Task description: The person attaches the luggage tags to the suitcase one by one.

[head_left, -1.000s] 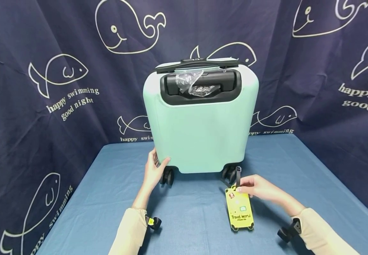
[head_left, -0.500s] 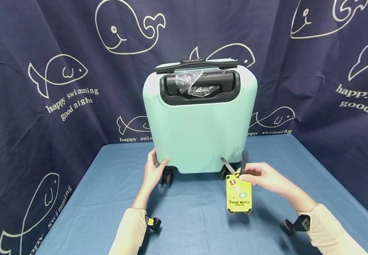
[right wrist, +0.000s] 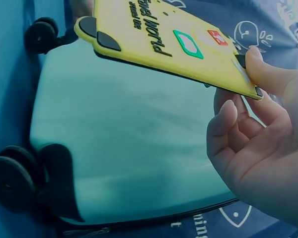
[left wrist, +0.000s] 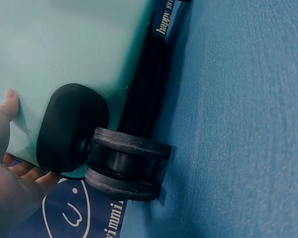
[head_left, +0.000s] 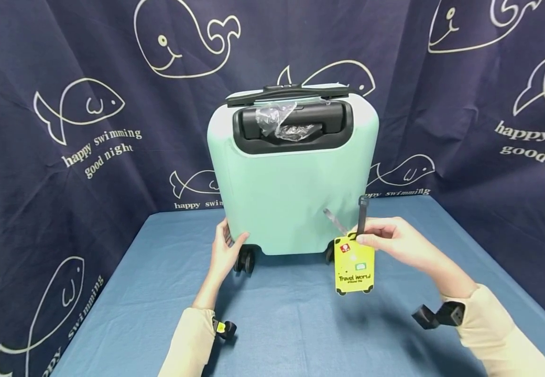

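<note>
A mint-green suitcase (head_left: pixel 291 199) stands upright on its black wheels (left wrist: pixel 124 163). At its lower left corner my left hand (head_left: pixel 224 251) grips the side, thumb on the front face and the other fingers behind the edge. In front of the lower right corner, my right hand (head_left: pixel 395 241) pinches a yellow luggage tag (head_left: pixel 354 267) by its top end, between thumb and fingers. Lettering on the tag reads "Travel World". Its dark strap (head_left: pixel 362 214) sticks up in two loose ends, above the tag. The tag hangs above the table, as the right wrist view also shows.
Blue cloth covers the table (head_left: pixel 277 319). Navy curtains (head_left: pixel 126 47) with whale and fish drawings surround it at the back and sides. Clear plastic wrap (head_left: pixel 277 120) clings to the suitcase's recessed black handle (head_left: pixel 326 118).
My right hand has lifted the luggage tag up from near the table, bringing it in front of the suitcase's lower right part. My left hand keeps its grip on the suitcase.
</note>
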{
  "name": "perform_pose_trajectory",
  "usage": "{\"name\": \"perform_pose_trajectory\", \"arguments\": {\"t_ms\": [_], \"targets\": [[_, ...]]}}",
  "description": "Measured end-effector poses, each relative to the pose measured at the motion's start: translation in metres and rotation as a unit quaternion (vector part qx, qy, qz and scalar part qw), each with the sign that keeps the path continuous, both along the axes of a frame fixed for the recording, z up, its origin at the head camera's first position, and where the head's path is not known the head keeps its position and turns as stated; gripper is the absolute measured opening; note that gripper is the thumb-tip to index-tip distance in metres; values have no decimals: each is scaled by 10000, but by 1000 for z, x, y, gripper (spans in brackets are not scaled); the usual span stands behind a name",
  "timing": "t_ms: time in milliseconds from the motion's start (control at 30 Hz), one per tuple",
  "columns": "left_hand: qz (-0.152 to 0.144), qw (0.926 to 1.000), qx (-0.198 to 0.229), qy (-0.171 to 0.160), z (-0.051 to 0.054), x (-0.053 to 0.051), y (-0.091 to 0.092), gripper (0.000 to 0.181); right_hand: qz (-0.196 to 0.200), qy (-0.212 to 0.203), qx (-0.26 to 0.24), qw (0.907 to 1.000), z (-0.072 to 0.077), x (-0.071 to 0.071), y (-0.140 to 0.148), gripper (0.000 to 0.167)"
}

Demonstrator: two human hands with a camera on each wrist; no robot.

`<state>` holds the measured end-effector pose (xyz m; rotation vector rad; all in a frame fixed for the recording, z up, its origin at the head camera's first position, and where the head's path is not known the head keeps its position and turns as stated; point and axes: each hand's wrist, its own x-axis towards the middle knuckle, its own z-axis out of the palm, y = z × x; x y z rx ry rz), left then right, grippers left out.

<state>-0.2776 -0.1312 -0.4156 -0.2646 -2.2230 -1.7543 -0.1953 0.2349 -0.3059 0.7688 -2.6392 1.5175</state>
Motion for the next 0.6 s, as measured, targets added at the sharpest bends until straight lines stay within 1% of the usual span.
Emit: {"name": "perform_pose_trajectory", "arguments": {"t_ms": [67, 133, 333, 600], "targets": [[-13, 10000, 48, -20, -7, -6, -2, 69, -35, 50, 13, 10000, 5, 0, -1, 16], [-29, 10000, 86, 6, -10, -8, -2, 69, -45, 104, 0, 9999, 10, 1, -2, 16], [-26, 9999, 69, 76, -11, -8, -2, 71, -120, 446, -86, 9989, 29, 1, -6, 17], [25, 9999, 94, 97, -8, -6, -1, 70, -494, 1158, -151, 9919, 51, -4, -12, 14]]}}
